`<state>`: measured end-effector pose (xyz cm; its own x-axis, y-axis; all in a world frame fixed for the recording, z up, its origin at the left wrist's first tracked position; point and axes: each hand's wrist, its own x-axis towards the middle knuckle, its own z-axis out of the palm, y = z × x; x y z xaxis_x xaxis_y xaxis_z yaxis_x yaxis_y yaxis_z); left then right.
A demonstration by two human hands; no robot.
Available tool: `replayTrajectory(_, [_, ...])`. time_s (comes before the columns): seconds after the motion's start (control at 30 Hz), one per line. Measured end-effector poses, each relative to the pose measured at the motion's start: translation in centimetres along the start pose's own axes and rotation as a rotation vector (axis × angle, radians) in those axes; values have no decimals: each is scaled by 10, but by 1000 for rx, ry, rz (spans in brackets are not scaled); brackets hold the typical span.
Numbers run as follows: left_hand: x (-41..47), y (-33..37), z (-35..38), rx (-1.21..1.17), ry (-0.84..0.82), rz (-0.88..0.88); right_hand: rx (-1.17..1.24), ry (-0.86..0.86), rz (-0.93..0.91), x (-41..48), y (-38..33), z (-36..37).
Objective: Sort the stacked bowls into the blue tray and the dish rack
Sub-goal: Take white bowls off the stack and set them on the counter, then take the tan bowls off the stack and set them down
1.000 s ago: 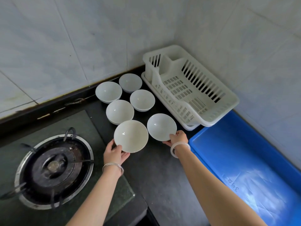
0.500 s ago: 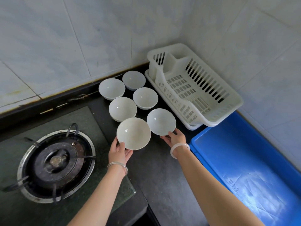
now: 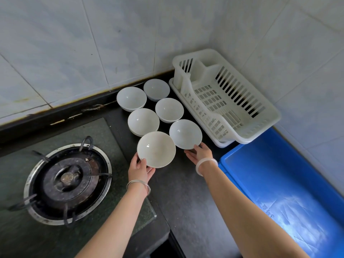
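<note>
Presently my left hand (image 3: 140,169) pinches the nearest bowl (image 3: 156,149); my right hand (image 3: 200,153), fingers spread, cups its neighbour (image 3: 185,134) at two o'clock. I advise lifting each by the rim toward the empty dish rack (image 3: 224,97) and blue tray (image 3: 290,192).

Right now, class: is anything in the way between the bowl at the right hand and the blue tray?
Nothing visible: bare counter lies between that bowl and the blue tray; the dish rack sits behind the path.

Bare forearms, no sleeves: thin silver bangles (image 3: 138,186) circle the left wrist, a pale pink bangle (image 3: 205,165) the right.
</note>
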<state>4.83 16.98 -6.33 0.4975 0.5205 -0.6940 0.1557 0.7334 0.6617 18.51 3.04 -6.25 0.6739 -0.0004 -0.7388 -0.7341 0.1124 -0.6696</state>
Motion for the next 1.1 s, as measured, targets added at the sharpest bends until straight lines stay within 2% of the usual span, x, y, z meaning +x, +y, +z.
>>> replayTrajectory(0.17, [-1,-1,1,90,22,49,0,-46,47,-8,-3,-4])
replayTrajectory(0.27, [-5,-3,5,345,89,211,-42,-77,53,-15,-5,-8])
replayTrajectory(0.4, [-19,-8,2,721,135,334,-165,-91,-45,-29,-6,-23])
replayTrajectory(0.57, [-57,-27,-2,855,12,283,-394,-68,-255,-67,-3,-73])
replayTrajectory(0.63, [-73,-42,0,888,-62,222,-497,-25,-340,-87,3,-104])
replayTrajectory(0.77, [-117,-80,19,995,-330,183,-694,159,-466,-130,25,-183])
replayTrajectory(0.9, [-172,-129,46,1134,-662,149,-868,450,-440,-170,54,-266])
replayTrajectory(1.1, [-242,-190,75,1371,-972,452,-988,718,-426,-224,103,-354])
